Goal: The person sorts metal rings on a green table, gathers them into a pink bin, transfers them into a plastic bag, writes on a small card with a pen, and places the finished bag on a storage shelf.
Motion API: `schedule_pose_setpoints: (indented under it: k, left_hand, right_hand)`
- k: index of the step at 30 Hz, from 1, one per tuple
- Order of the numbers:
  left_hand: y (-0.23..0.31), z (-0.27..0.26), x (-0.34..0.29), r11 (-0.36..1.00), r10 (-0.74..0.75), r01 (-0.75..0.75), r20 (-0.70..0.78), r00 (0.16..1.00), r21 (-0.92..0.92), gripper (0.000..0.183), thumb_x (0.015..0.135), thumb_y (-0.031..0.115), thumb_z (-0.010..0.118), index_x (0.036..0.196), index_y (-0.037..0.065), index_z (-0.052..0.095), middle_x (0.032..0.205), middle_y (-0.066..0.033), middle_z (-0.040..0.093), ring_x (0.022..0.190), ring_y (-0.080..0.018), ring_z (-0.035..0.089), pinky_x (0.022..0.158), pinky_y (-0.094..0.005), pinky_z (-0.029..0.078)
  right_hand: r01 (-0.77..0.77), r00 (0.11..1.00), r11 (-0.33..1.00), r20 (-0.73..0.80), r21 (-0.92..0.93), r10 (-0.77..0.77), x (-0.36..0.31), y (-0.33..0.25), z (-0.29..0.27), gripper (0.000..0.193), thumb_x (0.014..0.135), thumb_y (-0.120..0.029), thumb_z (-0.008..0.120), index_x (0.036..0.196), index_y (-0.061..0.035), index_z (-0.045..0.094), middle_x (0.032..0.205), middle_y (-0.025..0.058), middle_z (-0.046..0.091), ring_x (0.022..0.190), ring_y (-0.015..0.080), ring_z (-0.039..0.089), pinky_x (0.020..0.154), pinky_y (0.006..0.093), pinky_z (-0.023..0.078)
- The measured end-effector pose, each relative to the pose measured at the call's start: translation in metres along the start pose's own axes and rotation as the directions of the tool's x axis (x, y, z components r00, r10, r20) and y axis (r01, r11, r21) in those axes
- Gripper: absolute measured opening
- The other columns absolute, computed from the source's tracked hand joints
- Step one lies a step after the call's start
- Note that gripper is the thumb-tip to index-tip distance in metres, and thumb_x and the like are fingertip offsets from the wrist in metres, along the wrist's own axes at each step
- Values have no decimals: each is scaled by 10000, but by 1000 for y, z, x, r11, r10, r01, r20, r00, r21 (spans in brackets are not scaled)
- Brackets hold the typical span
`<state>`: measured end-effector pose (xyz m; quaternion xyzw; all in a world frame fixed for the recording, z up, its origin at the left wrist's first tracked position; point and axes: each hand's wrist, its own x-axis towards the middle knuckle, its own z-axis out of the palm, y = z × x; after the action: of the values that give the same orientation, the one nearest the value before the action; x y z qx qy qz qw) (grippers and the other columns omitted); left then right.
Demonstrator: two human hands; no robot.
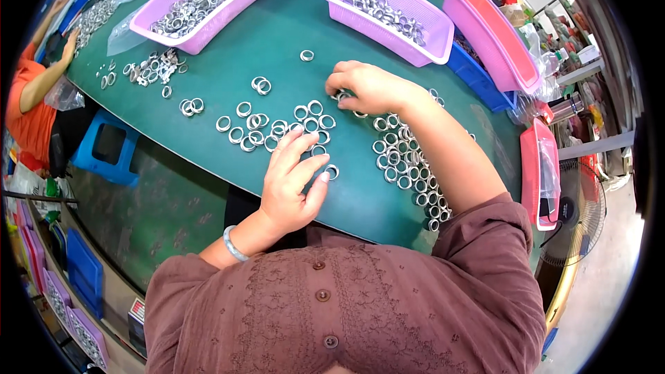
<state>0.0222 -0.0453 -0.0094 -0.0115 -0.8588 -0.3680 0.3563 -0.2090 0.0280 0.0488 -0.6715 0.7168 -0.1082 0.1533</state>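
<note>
My left hand point(291, 181) lies with fingers stretched out and apart at the near side of a loose group of silver metal rings point(258, 121). Its fingertips rest over or on some of them, and one ring point(332, 172) is right beside the thumb. Farther right, my right hand point(373, 88) has its fingers curled down round a metal ring point(341, 95); whether more are inside is hidden. Under and beside my right forearm spreads a dense patch of similar rings point(402, 156), lying flat on the green table point(208, 97).
Pink baskets of rings stand at the far left point(197, 43) and far middle point(388, 36). Stacked pink and red baskets point(488, 38) are at the far right, over a blue crate point(478, 79). Left are a pile of small metal pieces point(156, 68), a blue stool point(107, 149) and a co-worker's arm point(45, 83).
</note>
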Motion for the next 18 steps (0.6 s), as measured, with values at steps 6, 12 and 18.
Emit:
schedule_pose_setpoints:
  k: [6,12,18]
  left_hand:
    - [1,0,0,1000,1,-1,-9,1000,4,239,700,53,647,934,8,635,1135,-180,563,1119,-408,486,940,-454,394]
    - [1,-1,0,1000,-2,2,-33,999,4,250,689,39,642,937,7,636,1129,-175,568,1111,-406,493,940,-454,398]
    - [1,-1,-1,999,-23,21,-73,997,-28,248,684,18,628,931,6,639,1110,-168,581,1099,-402,504,947,-450,398]
  right_hand:
    - [-194,943,956,228,-220,244,-27,0,-17,205,693,-104,682,855,-51,568,883,101,548,946,302,527,806,386,449]
    - [142,986,988,-78,-54,-146,-7,-19,5,423,695,-114,703,1093,-81,565,1066,114,538,1023,324,511,905,402,424]
    - [102,994,995,-30,22,-101,-10,-18,11,368,693,-82,682,1044,-79,570,1002,102,550,999,305,520,868,395,437]
